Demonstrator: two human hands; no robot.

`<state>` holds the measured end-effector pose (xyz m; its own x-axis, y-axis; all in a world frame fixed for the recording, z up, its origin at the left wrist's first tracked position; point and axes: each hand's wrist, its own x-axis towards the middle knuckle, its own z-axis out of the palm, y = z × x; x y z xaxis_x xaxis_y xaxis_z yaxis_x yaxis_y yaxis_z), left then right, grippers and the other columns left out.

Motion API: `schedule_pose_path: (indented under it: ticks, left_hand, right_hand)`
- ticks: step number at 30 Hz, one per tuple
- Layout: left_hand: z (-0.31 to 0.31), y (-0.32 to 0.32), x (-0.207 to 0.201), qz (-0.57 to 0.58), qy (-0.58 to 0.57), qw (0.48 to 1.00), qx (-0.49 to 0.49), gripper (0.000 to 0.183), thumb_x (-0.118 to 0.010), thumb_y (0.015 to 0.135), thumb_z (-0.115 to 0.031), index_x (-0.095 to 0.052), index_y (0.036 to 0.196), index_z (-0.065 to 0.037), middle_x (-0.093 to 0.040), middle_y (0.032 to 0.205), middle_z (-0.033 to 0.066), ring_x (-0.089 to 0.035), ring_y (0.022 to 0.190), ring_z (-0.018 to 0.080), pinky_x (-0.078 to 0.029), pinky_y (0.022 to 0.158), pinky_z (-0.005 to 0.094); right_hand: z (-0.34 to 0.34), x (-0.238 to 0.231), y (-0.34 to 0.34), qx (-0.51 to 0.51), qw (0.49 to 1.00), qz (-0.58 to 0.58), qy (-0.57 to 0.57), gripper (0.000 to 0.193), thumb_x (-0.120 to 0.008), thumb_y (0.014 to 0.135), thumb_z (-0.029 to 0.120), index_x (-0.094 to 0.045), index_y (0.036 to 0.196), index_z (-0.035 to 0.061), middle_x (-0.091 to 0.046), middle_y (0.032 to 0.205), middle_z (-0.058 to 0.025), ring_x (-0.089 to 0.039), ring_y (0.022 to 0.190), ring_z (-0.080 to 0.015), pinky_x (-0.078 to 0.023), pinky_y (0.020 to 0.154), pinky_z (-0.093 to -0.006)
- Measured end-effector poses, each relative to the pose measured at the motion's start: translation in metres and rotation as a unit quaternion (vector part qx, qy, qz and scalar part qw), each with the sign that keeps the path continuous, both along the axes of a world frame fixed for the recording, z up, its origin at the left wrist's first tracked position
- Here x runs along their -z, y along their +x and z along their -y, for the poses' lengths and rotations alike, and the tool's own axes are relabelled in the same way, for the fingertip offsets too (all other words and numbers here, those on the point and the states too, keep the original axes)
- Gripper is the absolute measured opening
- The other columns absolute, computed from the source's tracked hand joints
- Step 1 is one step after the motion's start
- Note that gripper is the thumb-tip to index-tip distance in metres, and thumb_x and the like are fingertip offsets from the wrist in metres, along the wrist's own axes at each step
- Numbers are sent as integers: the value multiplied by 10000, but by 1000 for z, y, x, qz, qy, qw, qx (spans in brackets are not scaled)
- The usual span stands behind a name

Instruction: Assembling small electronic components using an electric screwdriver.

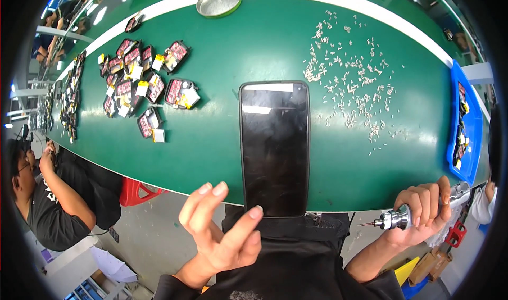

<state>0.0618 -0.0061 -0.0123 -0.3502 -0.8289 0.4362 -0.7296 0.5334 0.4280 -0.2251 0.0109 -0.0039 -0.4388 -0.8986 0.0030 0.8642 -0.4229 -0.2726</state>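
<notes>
A black smartphone with a dark screen lies upright in the middle of the green bench, its lower end at the front edge. Beside that lower end hovers my left hand, empty, with its fingers apart and the index fingertip over the phone's bottom corner. My right hand is wrapped round a silver electric screwdriver at the bench's front right, its thin bit pointing left. Scattered over the right half of the bench are many small pale screw-like pieces. A group of opened black casings with circuit boards and white-yellow battery packs lies to the left.
A blue tray with more casings stands at the right edge. A round metal dish sits at the far side. More casings line the far left, where a co-worker sits near a red stool.
</notes>
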Motion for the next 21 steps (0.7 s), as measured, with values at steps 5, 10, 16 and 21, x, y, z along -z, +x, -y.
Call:
schedule_pose_path:
  ticks: [5, 10, 16, 21]
  left_hand:
    - [31, -5, -9, -39, -15, 999, -27, 274, -584, 796, -195, -659, 1033, -79, -481, 1230, 261, -456, 1110, 392, -397, 943, 477]
    - [90, -25, -45, 29, -19, 998, 45, 444, -638, 706, -26, -577, 1145, 6, -494, 1223, 234, -479, 1099, 398, -387, 922, 468]
    - [234, -75, -55, 96, -59, 992, 52, 423, -646, 779, -109, -504, 1154, 26, -545, 1026, 189, -534, 983, 353, -429, 843, 436]
    - [340, -85, -30, 137, -9, 987, -86, 393, -648, 812, -219, -511, 1091, 22, -566, 989, 230, -558, 950, 383, -482, 794, 459]
  right_hand:
    - [-2, -2, -13, 13, 1000, -15, 8, 110, -508, 885, 87, -409, 839, 68, -369, 512, 10, -388, 405, -87, -352, 450, -250]
    - [4, 8, -13, 28, 999, 18, 41, 86, -426, 900, 143, -428, 871, 62, -364, 516, -7, -363, 406, -114, -384, 472, -297]
    - [2, 19, -19, 49, 998, 28, 33, 91, -442, 886, 153, -429, 864, 66, -365, 517, -12, -355, 403, -118, -388, 484, -306]
    - [-4, 18, -17, 23, 1000, 6, 4, 107, -427, 913, 148, -382, 862, 65, -363, 527, -26, -393, 430, -134, -390, 495, -313]
